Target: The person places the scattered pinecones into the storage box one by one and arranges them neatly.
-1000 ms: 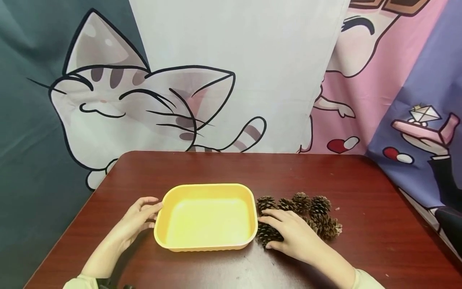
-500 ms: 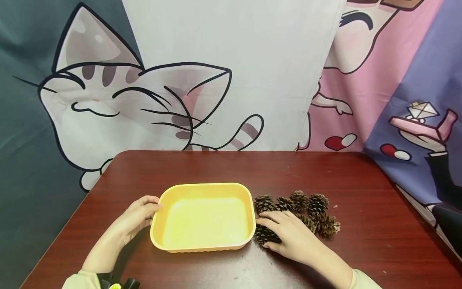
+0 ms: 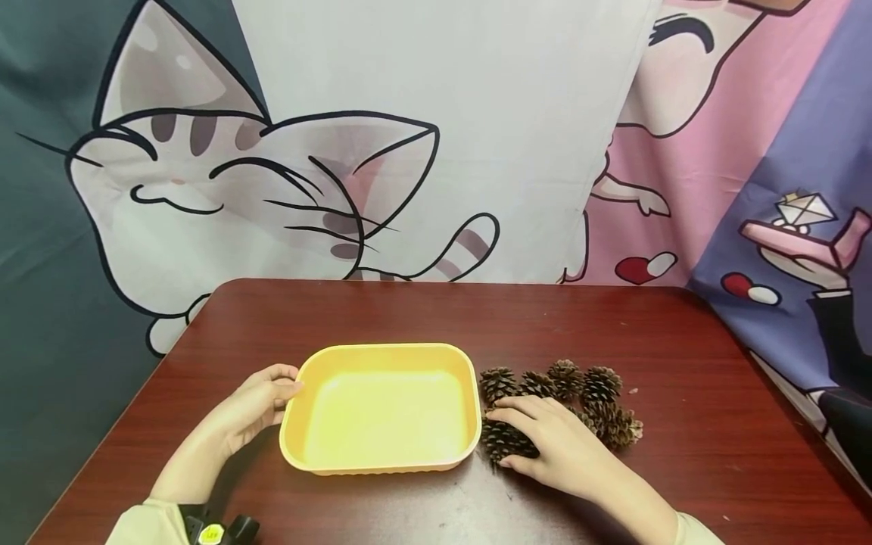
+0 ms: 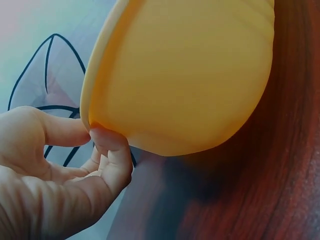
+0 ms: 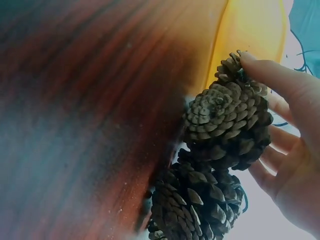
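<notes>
A yellow plastic tub [image 3: 381,468] stands on the table in front of me. At its left end my left hand [image 3: 255,401] pinches the rim between thumb and fingertip, as the left wrist view shows at the tub's wall [image 4: 185,75]. To the right of the tub lies a cluster of brown pine cones [image 3: 616,424]. My right hand [image 3: 552,439] curves over the front-left pine cone [image 3: 500,439], fingers on its far side and thumb on the near side. In the right wrist view the thumb tip touches a cone [image 5: 230,67] beside the tub, and the palm partly hides other cones.
The dark red wooden table [image 3: 409,310] ends at a cloth backdrop [image 3: 531,151] printed with cartoon figures. Small crumbs [image 3: 633,390] lie right of the cones. A black wrist device [image 3: 211,526] sits on my left wrist.
The left hand's fingers have drawn closer together at the tub's rim. The head view has shifted a little. My right hand stays over the same pine cone.
</notes>
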A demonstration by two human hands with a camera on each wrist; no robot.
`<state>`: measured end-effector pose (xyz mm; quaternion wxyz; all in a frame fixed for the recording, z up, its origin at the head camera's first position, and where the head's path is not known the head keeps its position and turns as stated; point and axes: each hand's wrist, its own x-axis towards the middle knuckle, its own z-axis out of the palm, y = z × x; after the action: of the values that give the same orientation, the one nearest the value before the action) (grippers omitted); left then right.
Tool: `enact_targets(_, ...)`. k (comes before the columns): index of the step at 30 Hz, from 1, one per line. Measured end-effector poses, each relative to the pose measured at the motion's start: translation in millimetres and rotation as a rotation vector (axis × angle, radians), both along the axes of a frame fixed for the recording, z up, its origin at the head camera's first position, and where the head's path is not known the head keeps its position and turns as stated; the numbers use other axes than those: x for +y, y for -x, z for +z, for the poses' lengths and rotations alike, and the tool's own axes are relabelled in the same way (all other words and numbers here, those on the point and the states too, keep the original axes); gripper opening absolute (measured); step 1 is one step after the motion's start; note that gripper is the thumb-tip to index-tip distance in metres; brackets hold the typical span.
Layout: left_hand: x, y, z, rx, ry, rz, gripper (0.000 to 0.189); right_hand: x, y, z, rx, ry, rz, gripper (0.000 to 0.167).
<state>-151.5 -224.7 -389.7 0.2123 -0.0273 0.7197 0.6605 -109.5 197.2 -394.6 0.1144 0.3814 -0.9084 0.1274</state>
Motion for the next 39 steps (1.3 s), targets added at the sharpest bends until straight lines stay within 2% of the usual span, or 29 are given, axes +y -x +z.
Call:
enact_targets(7,-1.7,-2.6,-0.6,0.013,0.0,-0.003,0.023,3.0,-0.5,2.1,-0.062,0.058,-0.019,0.052)
enact_targets(14,-0.8,-2.4,-1.5,0.024,-0.008,0.002,0.024,8.1,-0.2,4.2,-0.066,0.193,-0.034,0.055)
enact_targets(20,-1.3,-2.9,-1.8,0.03,-0.008,0.007,0.023,10.4,0.4,9.0,-0.087,0.309,0.006,0.053)
enact_targets(28,-0.4,-4.6,-3.3,0.029,-0.032,0.007,0.024,8.3,1.9,18.3,-0.158,0.348,0.019,0.051)
enact_targets(30,-0.1,-4.8,-3.7,0.028,-0.039,0.007,0.026,6.4,2.6,19.9,-0.138,0.351,0.022,0.052)
enact_targets(35,0.3,-5.5,-4.2,0.029,-0.037,0.02,0.025,-3.0,9.5,26.7,-0.02,0.33,0.043,0.056)
enact_targets(39,-0.1,-5.4,-3.9,0.04,-0.036,0.03,0.026,-14.2,17.3,33.2,-0.037,0.34,0.074,0.057)
